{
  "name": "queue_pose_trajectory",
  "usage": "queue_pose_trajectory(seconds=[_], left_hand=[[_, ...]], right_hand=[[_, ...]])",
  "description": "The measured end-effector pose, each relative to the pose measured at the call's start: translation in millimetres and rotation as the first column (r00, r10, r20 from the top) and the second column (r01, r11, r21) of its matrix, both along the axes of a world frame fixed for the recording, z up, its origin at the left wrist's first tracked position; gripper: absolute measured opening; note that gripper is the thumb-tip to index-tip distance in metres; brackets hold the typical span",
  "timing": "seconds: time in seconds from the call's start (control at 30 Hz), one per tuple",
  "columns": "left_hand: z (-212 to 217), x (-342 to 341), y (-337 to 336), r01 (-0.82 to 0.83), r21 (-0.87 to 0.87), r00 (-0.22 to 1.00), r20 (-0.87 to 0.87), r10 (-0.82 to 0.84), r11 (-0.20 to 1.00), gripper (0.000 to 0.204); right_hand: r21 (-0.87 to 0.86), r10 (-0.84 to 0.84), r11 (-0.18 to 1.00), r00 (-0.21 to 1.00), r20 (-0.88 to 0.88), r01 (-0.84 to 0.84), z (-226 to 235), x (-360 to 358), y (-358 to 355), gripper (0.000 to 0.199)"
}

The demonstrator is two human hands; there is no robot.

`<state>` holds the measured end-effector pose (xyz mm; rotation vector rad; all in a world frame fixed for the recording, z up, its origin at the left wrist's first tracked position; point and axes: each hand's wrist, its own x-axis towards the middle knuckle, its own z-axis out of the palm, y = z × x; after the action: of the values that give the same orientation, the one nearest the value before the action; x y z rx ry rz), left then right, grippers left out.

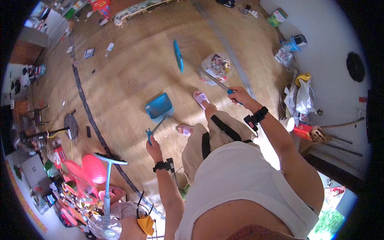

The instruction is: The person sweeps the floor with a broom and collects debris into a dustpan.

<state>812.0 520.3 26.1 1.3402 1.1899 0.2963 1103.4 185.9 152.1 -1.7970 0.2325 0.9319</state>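
Observation:
My left hand [153, 148] is closed round the blue handle end of a dustpan [159, 107]. Its blue pan is at floor level, in front of my left foot. In my right hand [241, 98] is the handle of a broom [178, 56], whose grey stick slants away to the left. The broom's narrow blue head is ahead of the dustpan; I cannot tell whether it touches the floor. A clear plastic bag full of rubbish [216, 69] stands beside the broom stick. My feet, in pink slippers [200, 98], are apart just behind these things.
Flat litter [110, 49] lies on the wooden floor at far left. A dark strip [85, 103] runs along the floor. At left are a pink chair [95, 169], a fan [108, 180] and a seated person [128, 214]. White bags [304, 98] and a blue bin [293, 43] line the right wall.

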Motion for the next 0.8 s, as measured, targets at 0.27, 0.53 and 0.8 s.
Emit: queue_pose_trajectory(seconds=[0.27, 0.53, 0.8], left_hand=[[21.7, 45.7, -51.5, -0.071, -0.014, 0.995, -0.071, 0.069, 0.997, 0.031], [36.0, 130.5, -112.0, -0.205, 0.030, 0.976, -0.074, 0.206, 0.978, 0.031], [77.6, 185.4, -165.3, -0.248, 0.064, 0.959, -0.124, 0.255, 0.967, 0.033]], right_hand=[[0.136, -0.286, 0.951, 0.958, 0.031, 0.279, -35.0, 74.6, -126.2, 0.012], [0.072, -0.462, 0.883, 0.886, -0.046, 0.464, -131.4, 189.5, -313.8, 0.006], [-0.545, 0.411, 0.775, 0.911, 0.048, -0.321, -234.2, 254.5, -423.7, 0.012]])
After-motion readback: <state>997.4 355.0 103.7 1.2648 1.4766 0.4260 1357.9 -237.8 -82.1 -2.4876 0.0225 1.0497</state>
